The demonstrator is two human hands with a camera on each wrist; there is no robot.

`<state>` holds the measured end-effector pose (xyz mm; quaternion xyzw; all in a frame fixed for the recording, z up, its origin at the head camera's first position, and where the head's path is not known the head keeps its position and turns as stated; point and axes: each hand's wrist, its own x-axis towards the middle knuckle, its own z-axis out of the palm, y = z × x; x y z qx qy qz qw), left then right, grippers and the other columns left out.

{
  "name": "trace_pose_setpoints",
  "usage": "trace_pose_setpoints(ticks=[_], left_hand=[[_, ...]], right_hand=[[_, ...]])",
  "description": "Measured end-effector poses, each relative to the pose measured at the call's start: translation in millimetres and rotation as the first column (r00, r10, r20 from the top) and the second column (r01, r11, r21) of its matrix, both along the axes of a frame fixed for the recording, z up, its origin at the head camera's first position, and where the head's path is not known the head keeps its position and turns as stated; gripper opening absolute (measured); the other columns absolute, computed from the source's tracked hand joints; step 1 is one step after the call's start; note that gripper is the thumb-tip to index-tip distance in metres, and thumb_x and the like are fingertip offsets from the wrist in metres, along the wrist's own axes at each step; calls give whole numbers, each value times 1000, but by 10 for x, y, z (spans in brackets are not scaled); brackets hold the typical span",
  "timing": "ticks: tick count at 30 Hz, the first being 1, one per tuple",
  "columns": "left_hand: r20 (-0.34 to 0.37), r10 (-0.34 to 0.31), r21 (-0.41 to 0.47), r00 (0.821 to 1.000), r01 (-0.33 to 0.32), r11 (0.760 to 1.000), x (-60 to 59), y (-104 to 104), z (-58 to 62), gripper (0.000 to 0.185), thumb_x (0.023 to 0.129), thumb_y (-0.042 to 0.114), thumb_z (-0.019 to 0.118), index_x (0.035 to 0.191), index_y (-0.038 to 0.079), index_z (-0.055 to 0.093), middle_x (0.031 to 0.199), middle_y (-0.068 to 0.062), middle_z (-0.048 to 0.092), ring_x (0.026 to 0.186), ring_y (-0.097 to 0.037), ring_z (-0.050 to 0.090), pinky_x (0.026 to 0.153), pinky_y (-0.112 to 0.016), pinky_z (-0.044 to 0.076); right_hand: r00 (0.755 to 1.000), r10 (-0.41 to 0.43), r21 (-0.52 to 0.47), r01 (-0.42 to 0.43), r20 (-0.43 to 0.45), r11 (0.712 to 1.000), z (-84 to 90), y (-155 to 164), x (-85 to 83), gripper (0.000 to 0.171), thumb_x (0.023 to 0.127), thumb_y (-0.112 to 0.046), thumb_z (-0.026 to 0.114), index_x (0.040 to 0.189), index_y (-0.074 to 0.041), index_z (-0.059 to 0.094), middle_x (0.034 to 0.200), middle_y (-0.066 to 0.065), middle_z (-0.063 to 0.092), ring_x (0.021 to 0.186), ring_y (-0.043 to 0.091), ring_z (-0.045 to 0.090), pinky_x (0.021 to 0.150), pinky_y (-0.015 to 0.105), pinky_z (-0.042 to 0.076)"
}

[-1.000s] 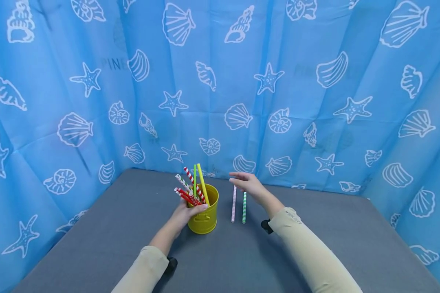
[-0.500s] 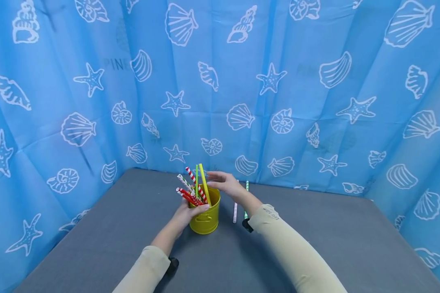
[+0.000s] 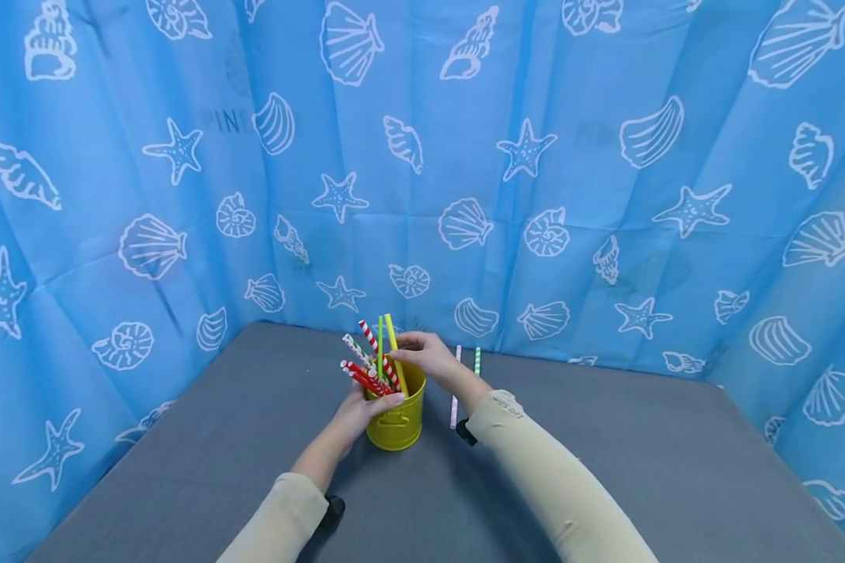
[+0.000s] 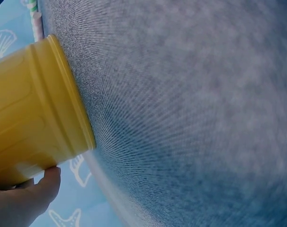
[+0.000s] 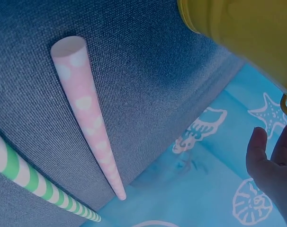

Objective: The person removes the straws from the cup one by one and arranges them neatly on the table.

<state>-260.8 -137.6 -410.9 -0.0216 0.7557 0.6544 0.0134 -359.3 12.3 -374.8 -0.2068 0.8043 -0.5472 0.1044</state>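
Note:
My left hand (image 3: 357, 408) grips the side of a yellow bucket (image 3: 397, 432), with the thumb over its front near the rim; in the left wrist view, fingers (image 4: 48, 189) touch its wall. Several paper straws lean inside the bucket, among them red-and-white striped straws (image 3: 368, 336) and a thin green straw (image 3: 380, 344). My right hand (image 3: 433, 361) is over the right rim, its thumb and fingertips pinching a thick yellow straw (image 3: 390, 330) that stands in the bucket. In the right wrist view only some of that hand's fingers show, and the straw is outside the picture.
On the grey cloth-covered table (image 3: 577, 446), right of the bucket, lie a pink straw with white dots (image 5: 89, 113) and a green-and-white striped straw (image 5: 39, 182). The right forearm partly covers them in the head view. A blue shell-print curtain (image 3: 408, 195) hangs behind.
My right hand has moved left from above the two lying straws to the bucket and now pinches the yellow straw. The left hand keeps its grip on the bucket.

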Motion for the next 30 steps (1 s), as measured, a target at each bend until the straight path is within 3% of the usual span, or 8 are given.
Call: trace_pose_setpoints(ticks=[17, 30], left_hand=[[2, -23, 28, 1000, 23, 999, -11, 7, 27, 90, 87, 36, 70, 153, 12, 14, 151, -21, 30, 135, -40, 31, 108, -64, 21], [49, 24, 6, 999, -24, 1000, -17, 7, 14, 89, 85, 38, 71, 149, 3, 19, 147, -24, 33, 133, -42, 32, 108, -64, 23]], right_hand=[[998, -62, -65, 60, -33, 996, -10, 134, 48, 31, 95, -13, 63, 123, -1, 63, 115, 11, 65, 106, 26, 59, 94, 42, 49], [997, -76, -139, 72, -27, 988, 118, 281, 172, 29, 95, -14, 63, 121, -1, 65, 112, 12, 70, 111, 26, 61, 98, 46, 46]])
